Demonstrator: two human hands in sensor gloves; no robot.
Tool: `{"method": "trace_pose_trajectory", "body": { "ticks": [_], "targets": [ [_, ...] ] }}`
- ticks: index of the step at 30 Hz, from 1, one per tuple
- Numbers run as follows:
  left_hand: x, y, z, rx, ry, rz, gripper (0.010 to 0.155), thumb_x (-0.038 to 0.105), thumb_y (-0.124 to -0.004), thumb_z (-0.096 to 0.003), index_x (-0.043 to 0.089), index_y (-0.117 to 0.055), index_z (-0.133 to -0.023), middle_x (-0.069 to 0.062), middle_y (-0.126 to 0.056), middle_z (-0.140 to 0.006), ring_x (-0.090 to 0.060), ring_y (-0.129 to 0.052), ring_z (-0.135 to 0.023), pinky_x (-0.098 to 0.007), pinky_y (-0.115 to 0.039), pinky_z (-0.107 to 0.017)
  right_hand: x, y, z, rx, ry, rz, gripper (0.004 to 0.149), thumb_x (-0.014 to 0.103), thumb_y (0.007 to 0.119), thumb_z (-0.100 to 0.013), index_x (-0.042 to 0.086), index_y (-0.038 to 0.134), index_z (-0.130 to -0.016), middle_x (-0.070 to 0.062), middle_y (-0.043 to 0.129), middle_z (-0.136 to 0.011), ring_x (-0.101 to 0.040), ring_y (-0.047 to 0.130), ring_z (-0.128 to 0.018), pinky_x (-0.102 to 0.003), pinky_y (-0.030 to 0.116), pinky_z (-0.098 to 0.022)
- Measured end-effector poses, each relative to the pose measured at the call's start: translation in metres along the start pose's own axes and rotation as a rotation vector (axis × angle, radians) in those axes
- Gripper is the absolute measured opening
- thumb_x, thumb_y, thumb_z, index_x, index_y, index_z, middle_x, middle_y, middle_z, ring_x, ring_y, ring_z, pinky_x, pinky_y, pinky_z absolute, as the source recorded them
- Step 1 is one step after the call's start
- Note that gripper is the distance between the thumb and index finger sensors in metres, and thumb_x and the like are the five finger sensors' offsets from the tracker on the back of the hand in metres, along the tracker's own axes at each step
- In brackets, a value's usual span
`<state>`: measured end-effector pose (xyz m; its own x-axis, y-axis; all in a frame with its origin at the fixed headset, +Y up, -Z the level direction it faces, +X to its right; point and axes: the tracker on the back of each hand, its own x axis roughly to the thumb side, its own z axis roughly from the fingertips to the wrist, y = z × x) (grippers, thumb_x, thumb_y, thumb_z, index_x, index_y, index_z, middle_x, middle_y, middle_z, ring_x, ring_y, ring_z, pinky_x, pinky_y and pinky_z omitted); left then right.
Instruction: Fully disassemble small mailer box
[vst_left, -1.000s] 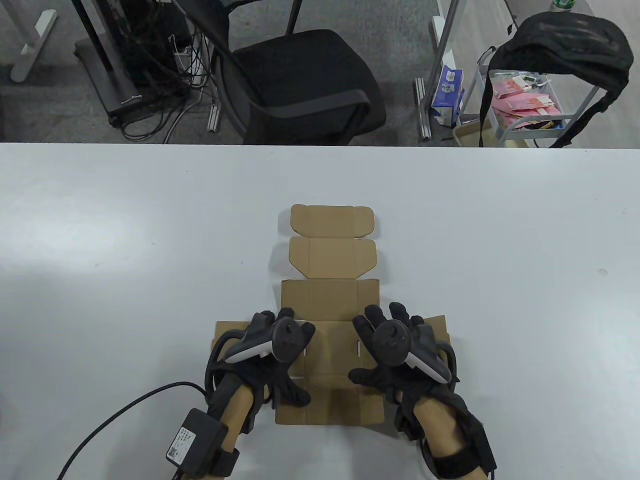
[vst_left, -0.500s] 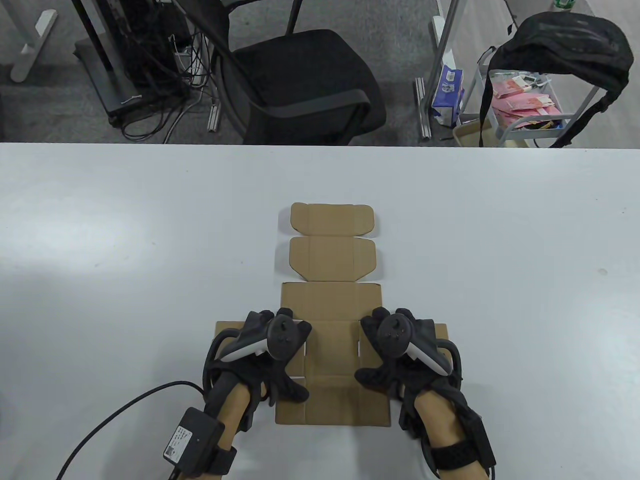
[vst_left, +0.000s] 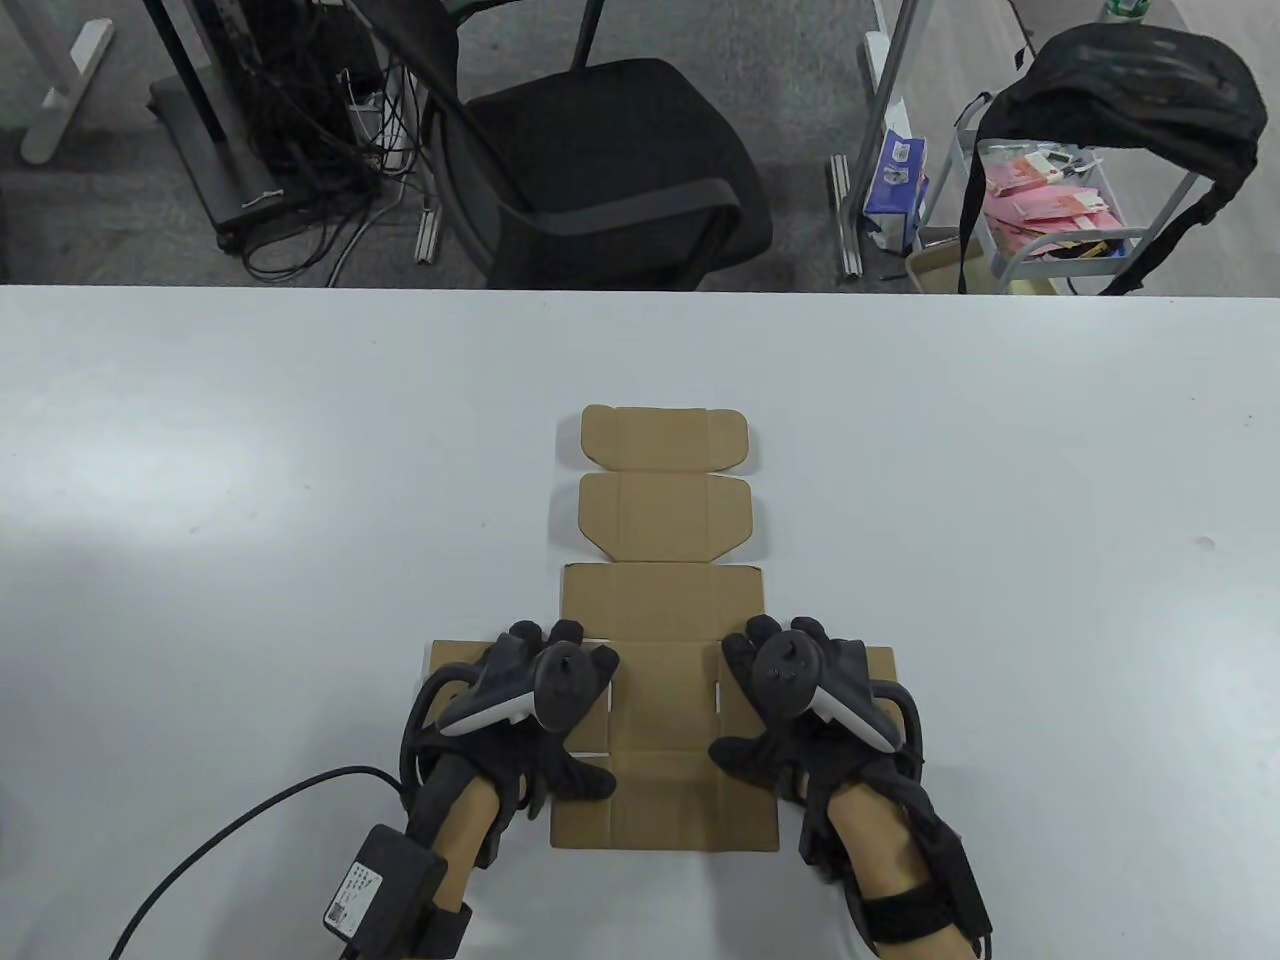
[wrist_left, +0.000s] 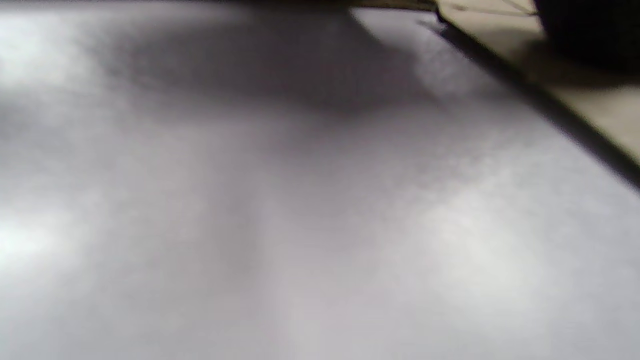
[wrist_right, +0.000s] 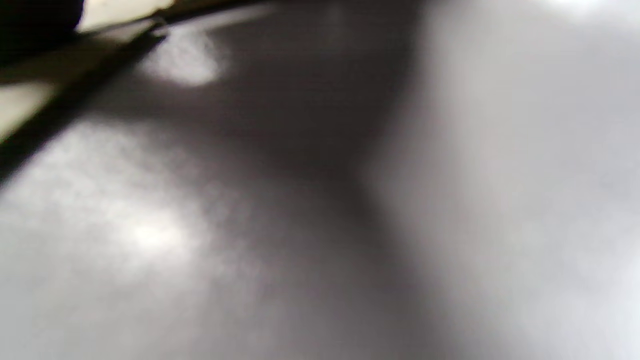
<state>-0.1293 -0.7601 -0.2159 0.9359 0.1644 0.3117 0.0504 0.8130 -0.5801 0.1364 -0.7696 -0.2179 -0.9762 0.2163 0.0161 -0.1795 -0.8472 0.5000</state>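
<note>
The brown cardboard mailer box (vst_left: 663, 700) lies unfolded flat on the white table (vst_left: 250, 520), its lid flaps (vst_left: 665, 440) pointing away from me. My left hand (vst_left: 545, 700) rests palm down on the box's left side panel, fingers spread. My right hand (vst_left: 790, 700) rests palm down on the right side panel, fingers spread. Neither hand grips anything. The left wrist view shows blurred table and a cardboard edge (wrist_left: 575, 95) at the upper right. The right wrist view shows blurred table and a cardboard edge (wrist_right: 30, 100) at the upper left.
A black cable (vst_left: 230, 840) runs from my left forearm to the table's front left. Beyond the table's far edge stand a black chair (vst_left: 600, 170) and a cart (vst_left: 1060, 210) with a black bag.
The right side panel has been pressed down flat. Both hands have drawn back slightly towards me and settled on the side panels.
</note>
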Motion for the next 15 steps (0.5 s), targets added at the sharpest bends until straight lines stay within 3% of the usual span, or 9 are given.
{"method": "trace_pose_trajectory", "body": {
  "ticks": [15],
  "targets": [
    [0.0008, -0.003, 0.0016, -0.01, 0.008, 0.001, 0.106, 0.075, -0.072, -0.0264, 0.045, -0.007, -0.104, 0.003, 0.008, -0.112, -0.038, 0.006, -0.105, -0.06, -0.01, -0.076, -0.0014, 0.002, 0.0006, 0.016, -0.022, -0.028, 0.092, 0.067, 0.074, -0.023, 0.05, 0.018, -0.095, 0.024, -0.001, -0.108, -0.019, -0.008, -0.106, -0.047, -0.002, -0.078]
  ]
}}
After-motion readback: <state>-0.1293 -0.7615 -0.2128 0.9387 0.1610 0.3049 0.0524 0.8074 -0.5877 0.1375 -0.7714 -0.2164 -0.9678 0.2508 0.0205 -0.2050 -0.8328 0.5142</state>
